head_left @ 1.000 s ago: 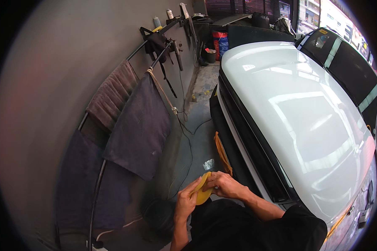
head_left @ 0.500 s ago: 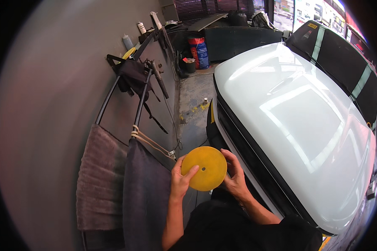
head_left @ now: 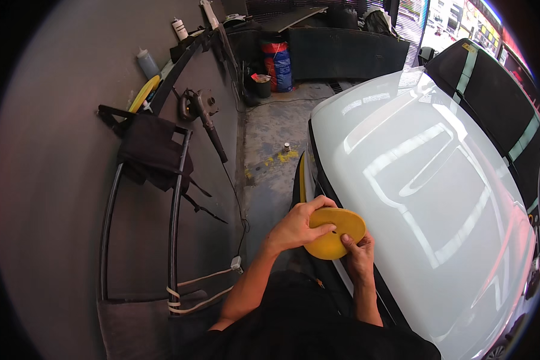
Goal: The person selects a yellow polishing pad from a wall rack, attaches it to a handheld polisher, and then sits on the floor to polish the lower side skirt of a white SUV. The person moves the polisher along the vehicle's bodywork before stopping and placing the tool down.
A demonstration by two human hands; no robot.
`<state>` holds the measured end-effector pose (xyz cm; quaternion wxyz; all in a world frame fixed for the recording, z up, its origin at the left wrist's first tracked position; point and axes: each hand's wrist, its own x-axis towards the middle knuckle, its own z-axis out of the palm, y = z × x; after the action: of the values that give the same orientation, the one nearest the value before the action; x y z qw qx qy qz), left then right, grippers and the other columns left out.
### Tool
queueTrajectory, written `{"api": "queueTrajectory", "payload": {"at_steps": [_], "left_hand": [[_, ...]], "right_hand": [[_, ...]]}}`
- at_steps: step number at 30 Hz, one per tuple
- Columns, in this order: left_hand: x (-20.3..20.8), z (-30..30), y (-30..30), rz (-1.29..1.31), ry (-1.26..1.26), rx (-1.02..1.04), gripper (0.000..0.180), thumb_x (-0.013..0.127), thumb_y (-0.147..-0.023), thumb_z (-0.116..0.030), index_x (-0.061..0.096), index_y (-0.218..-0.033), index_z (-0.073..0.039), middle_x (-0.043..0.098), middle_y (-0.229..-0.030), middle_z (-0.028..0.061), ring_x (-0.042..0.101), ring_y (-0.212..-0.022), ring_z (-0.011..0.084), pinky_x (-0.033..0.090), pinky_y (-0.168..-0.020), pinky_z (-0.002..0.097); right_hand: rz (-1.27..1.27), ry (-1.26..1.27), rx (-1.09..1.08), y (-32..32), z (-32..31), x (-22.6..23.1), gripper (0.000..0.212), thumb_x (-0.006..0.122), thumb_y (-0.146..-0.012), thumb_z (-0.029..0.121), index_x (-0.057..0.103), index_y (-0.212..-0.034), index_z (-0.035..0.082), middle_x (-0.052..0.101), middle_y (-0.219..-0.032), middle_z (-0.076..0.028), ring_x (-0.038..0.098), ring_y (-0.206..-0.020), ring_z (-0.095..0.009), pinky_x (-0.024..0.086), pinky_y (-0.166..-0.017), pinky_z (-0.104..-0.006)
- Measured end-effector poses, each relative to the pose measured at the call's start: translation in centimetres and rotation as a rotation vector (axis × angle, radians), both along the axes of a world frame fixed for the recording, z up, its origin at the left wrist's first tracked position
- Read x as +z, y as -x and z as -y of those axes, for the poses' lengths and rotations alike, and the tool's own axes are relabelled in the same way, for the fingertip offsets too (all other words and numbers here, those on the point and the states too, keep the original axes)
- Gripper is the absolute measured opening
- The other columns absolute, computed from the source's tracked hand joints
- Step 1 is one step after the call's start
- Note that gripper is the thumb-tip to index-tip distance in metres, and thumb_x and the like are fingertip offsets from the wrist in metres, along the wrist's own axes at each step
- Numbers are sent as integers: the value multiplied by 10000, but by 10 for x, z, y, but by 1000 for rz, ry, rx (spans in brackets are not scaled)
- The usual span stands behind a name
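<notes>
A round yellow polishing pad with a small hole at its centre is held between my two hands, tilted, in front of the car's front edge. My left hand grips its left and upper rim, the thumb lying across the face by the hole. At the lower right rim my right hand holds on, thumb pressed on the face; its fingers behind the pad are mostly hidden. Just beyond lies the glossy white hood of the car.
At left, a black metal rack carries a dark bag and grey towels. A blower hangs on the wall below a shelf with bottles. A cord with a white connector runs down there. A red-and-blue sack stands at the back.
The pad has moved right and tilted. My left hand has shifted to its upper left rim, and my right thumb now shows on its face. The view has shifted, with the rack appearing lower.
</notes>
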<state>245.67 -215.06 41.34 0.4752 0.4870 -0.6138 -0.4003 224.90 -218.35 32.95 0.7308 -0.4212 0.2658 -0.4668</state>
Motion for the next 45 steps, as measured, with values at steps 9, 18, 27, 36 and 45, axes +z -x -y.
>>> {"api": "queueTrajectory", "payload": {"at_steps": [9, 18, 27, 36, 45], "left_hand": [[-6, 114, -68, 82, -213, -197, 245, 789, -894, -154, 688, -1042, 13, 734, -899, 113, 697, -915, 170, 539, -819, 333], [-10, 238, -137, 155, -232, -502, 442, 845, -857, -282, 685, -1156, 2, 754, -977, 105, 701, -904, 186, 546, -786, 336], [-42, 403, -271, 320, -366, -656, 441, 828, -876, -277, 684, -1178, 10, 754, -914, 123, 714, -828, 182, 558, -734, 338], [-44, 499, -392, 189, -166, -372, 256, 770, -900, -173, 675, -1070, -7, 707, -825, 101, 671, -731, 152, 520, -645, 331], [-40, 533, -449, 71, -154, -356, 404, 794, -893, -238, 646, -1162, 24, 734, -906, 157, 680, -804, 209, 532, -743, 364]], "right_hand": [[-183, -40, -124, -48, 73, 7, 472, 814, -907, 150, 618, -1297, -31, 715, -1168, -100, 673, -1067, -176, 526, -955, -318], [-111, -59, -282, -108, 146, -14, 419, 788, -943, 231, 664, -1240, -36, 732, -1083, -74, 676, -976, -149, 528, -902, -305], [-278, -79, -549, -238, 273, -24, 237, 746, -945, 89, 717, -1132, -55, 736, -1005, -67, 664, -945, -134, 514, -883, -302], [-685, 220, -561, -379, 381, 28, 300, 738, -893, -50, 703, -1190, -59, 751, -1002, -101, 687, -928, -143, 545, -864, -289], [-499, 155, -492, -420, 465, 39, 289, 796, -917, 109, 667, -1121, -50, 691, -965, -58, 628, -901, -128, 504, -831, -267]]}}
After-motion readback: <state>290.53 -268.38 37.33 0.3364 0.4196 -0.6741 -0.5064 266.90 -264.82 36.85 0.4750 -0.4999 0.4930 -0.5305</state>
